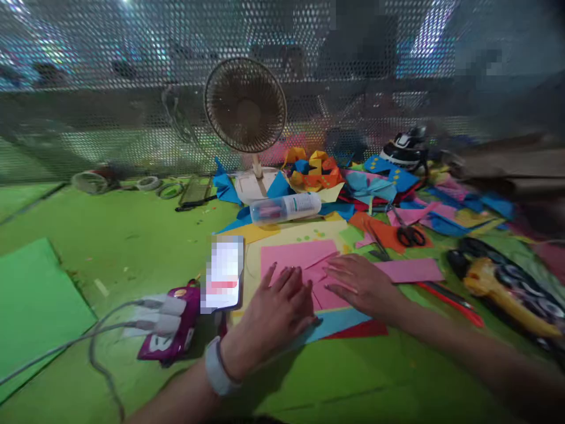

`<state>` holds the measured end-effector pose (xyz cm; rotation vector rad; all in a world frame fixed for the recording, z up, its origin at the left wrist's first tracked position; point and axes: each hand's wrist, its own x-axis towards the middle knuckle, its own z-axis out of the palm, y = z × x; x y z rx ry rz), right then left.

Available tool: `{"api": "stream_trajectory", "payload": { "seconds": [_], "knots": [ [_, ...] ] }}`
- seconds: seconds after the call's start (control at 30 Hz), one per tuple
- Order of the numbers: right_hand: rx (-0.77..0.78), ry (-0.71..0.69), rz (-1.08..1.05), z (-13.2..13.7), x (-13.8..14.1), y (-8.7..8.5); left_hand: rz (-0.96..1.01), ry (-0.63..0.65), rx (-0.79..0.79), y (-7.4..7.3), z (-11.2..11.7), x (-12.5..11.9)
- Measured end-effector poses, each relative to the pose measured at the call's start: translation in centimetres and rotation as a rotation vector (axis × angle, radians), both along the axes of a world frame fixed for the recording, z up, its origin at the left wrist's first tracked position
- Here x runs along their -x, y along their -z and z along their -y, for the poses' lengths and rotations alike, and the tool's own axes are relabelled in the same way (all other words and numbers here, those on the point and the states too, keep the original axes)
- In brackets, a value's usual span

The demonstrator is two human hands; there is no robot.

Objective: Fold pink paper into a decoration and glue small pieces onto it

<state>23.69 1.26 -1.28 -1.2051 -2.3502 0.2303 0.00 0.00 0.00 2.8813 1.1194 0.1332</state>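
Note:
A pink sheet of paper (291,253) with folds or slits across it lies on a pale yellow sheet (253,259). My left hand (278,303), with a light band on the wrist, rests palm down on the pink paper, fingers apart. On the paper's right side lies my right hand (359,282), its fingers stretched out flat and touching the paper. Below both hands, a light blue strip (339,324) and a red strip (362,330) stick out. A pink paper strip (410,271) extends right of my right hand. What lies under the palms is hidden.
A lit phone (227,271) and a purple block (172,330) with white plugs and cables sit left. Behind are a clear tube (285,208), a fan (246,106) and crumpled coloured paper (315,171). Scissors (410,236) and a yellow-black pouch (498,282) lie right.

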Motion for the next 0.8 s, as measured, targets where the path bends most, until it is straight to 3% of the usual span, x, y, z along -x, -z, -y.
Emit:
{"api": "stream_trajectory", "payload": {
  "seconds": [0.1,0.2,0.3,0.43,0.57,0.8],
  "knots": [
    [0.393,0.124,-0.041,-1.1,0.8,-1.4,0.008,0.005,0.001,0.3,-0.1,0.1],
    [0.898,0.141,-0.104,-2.8,1.6,-1.6,0.015,0.002,0.003,0.5,-0.1,0.1],
    [1.169,0.102,-0.138,-4.6,2.1,-0.9,0.019,0.006,-0.002,0.5,-0.1,0.1],
    [1.228,0.059,-0.181,-5.8,1.8,-0.4,0.028,0.016,-0.013,0.8,-0.1,0.2],
    [1.221,0.087,-0.203,-5.5,0.8,-1.0,0.048,0.011,-0.018,0.8,0.0,0.3],
    [1.182,0.071,-0.186,-6.0,-0.8,-1.8,0.029,0.008,0.012,-0.4,0.0,0.1]
  ]
}}
